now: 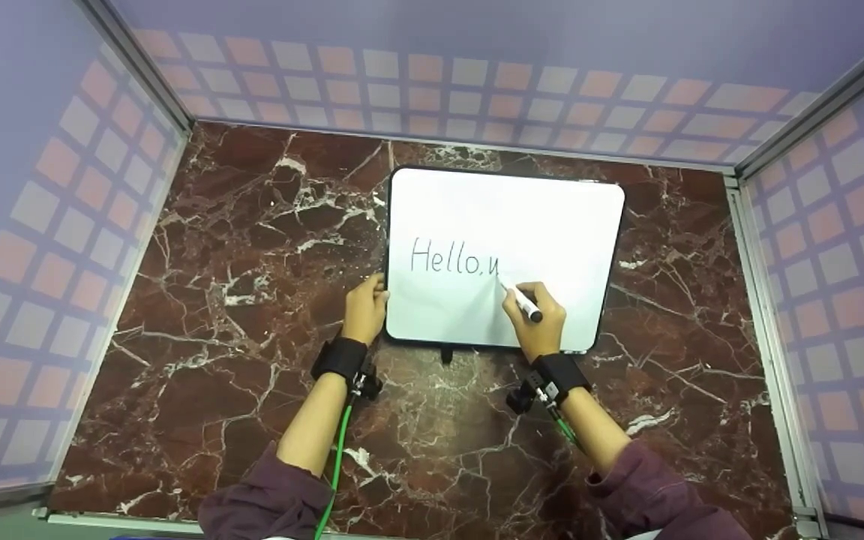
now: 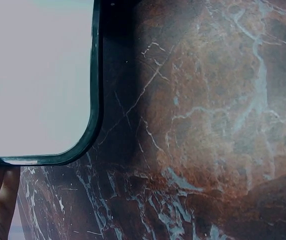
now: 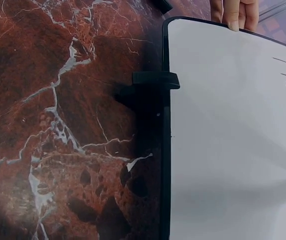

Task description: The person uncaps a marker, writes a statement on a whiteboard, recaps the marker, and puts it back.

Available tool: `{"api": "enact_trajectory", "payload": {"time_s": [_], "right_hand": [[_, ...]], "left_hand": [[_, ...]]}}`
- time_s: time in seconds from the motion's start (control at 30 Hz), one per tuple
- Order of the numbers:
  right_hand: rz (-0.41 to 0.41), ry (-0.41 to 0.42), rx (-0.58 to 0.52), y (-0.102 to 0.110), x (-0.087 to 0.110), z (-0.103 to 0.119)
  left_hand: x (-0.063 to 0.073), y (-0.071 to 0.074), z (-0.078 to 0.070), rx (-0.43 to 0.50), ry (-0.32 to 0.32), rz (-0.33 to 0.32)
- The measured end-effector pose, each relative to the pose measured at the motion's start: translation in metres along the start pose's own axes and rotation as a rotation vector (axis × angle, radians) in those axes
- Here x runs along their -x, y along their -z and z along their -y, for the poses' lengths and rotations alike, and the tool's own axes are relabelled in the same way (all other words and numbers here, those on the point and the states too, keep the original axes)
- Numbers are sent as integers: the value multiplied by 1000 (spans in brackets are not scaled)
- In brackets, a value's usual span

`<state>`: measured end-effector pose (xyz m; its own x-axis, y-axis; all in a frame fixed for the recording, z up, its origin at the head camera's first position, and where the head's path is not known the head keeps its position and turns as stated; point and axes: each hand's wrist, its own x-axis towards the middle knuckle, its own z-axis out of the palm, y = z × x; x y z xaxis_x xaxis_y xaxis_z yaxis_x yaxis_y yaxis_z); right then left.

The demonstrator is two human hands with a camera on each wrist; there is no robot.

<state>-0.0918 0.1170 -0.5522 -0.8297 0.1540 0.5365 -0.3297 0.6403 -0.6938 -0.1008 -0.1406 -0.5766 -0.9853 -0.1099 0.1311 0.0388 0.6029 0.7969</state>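
Note:
A whiteboard (image 1: 462, 202) with a thin black frame is on the marbled table, bearing the handwritten "Hello," and a further stroke like a "u". My right hand (image 1: 544, 322) grips a white marker (image 1: 523, 301) with a dark end, its tip touching or very near that last letter. At the board's left edge, my left hand (image 1: 364, 311) holds the frame, thumb on the front and fingers behind, as the right wrist view also shows at its top. The left wrist view catches only part of this hand (image 2: 0, 200). Neither the right hand nor the marker appears in the right wrist view.
A small black clip-like piece (image 3: 155, 79) sits on the board's near edge. Dark red marbled tabletop (image 1: 252, 225) extends around the board, bounded by pale purple walls (image 1: 462, 37) with square patterns. A green cable (image 1: 340, 457) runs along the left forearm.

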Motion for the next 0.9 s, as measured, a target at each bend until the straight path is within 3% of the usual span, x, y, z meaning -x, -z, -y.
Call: {"api": "enact_trajectory", "payload": {"time_s": [0.7, 0.9], "right_hand": [[-34, -79, 35, -1, -12, 3], [-38, -74, 36, 0, -16, 3]], "left_hand": [[0, 0, 0, -8, -8, 0], [0, -1, 0, -1, 17, 12]]}}
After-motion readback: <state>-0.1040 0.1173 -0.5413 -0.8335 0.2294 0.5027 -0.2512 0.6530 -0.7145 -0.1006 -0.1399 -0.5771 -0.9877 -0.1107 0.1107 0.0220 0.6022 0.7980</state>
